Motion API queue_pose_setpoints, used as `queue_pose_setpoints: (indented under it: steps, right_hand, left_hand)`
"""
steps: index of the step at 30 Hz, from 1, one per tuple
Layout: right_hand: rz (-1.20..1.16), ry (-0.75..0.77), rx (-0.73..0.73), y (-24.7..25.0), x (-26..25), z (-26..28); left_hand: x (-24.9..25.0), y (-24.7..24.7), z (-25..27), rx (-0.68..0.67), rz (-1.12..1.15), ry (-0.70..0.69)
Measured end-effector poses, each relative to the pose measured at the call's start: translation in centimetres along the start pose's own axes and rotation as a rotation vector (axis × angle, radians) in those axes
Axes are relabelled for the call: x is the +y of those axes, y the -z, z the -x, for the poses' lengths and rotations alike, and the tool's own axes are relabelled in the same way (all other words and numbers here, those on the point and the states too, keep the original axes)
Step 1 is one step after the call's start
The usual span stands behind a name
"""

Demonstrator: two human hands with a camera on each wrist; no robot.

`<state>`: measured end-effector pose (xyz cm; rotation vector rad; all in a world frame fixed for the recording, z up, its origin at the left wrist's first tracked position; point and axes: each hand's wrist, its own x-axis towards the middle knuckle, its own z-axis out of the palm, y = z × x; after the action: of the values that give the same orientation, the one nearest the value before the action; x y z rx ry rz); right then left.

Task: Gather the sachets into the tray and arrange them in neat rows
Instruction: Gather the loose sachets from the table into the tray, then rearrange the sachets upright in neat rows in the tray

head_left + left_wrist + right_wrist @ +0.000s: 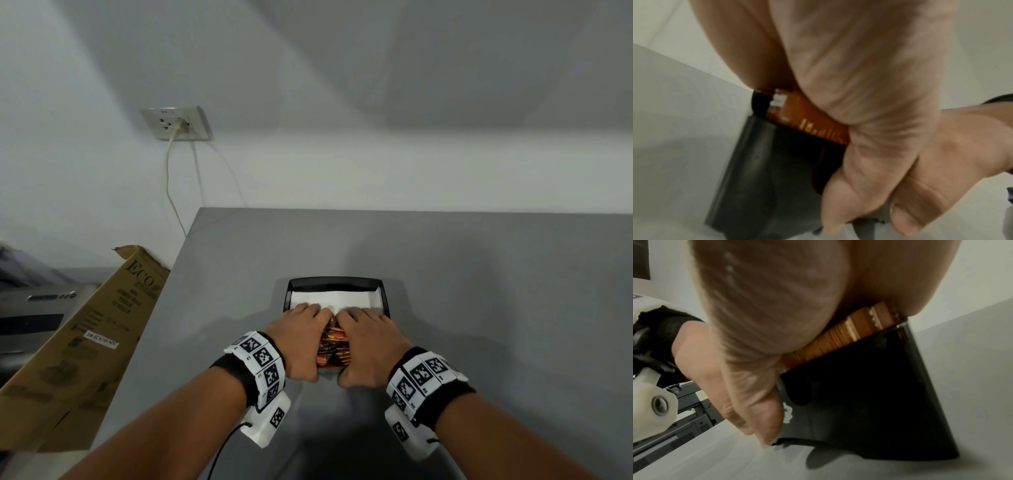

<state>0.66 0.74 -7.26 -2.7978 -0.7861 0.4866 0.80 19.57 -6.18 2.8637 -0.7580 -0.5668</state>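
A black tray [335,281] sits on the grey table [496,308], with a white paper liner [334,298] showing in its far half. Several orange and brown sachets [334,346] are piled in the near half. My left hand [301,342] and right hand [371,346] lie palm down side by side over the pile. Their fingers curl down over its far side and their thumbs sit at the tray's near wall. The left wrist view has an orange sachet [813,125] under my palm above the tray wall [760,178]. Sachet edges [838,337] show under my right palm [766,305].
A brown cardboard box [85,342] leans against the table's left edge, with a grey machine [34,308] beyond it. A wall socket [174,123] has a cord hanging down behind the table. The table runs on to the right of the tray.
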Motion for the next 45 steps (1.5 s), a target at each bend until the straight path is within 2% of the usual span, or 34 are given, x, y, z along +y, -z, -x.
queue_pose_setpoints:
  steps: [4,9,12,24,28,31,34,39,45]
  right_hand:
    - [0.01,-0.002,-0.019,-0.4,-0.1,-0.2]
    - [0.02,-0.024,-0.056,-0.4,-0.4,-0.2]
    - [0.005,-0.022,-0.028,-0.1,-0.5,0.0]
    - [-0.062,0.019,-0.024,1.9,0.6,0.6]
    - [-0.124,0.0,-0.004,3.7,1.4,0.3]
    - [-0.087,0.005,-0.034,4.8,2.0,-0.4]
    - [-0.107,0.005,-0.055,5.1,2.3,-1.0]
    - [-0.138,0.012,0.018,5.0,2.5,-1.4]
    - [-0.15,-0.023,-0.054,4.9,2.2,-1.1]
  left_hand:
    - [0.2,-0.2,0.1,0.023,-0.007,0.004]
    - [0.3,-0.4,0.1,-0.017,-0.034,0.032]
    - [0.2,-0.5,0.1,-0.015,-0.027,0.036]
    - [-0.4,0.3,1.2,0.159,0.001,-0.047]
    - [-0.8,0.8,1.9,0.144,0.174,0.004]
    - [-1.4,1.0,1.9,0.168,0.296,0.052]
    - [-1.6,0.8,1.6,0.25,0.316,0.093]
    - [-1.5,0.6,1.2,0.326,0.315,0.11]
    - [-1.2,0.7,1.1,0.345,0.324,0.117]
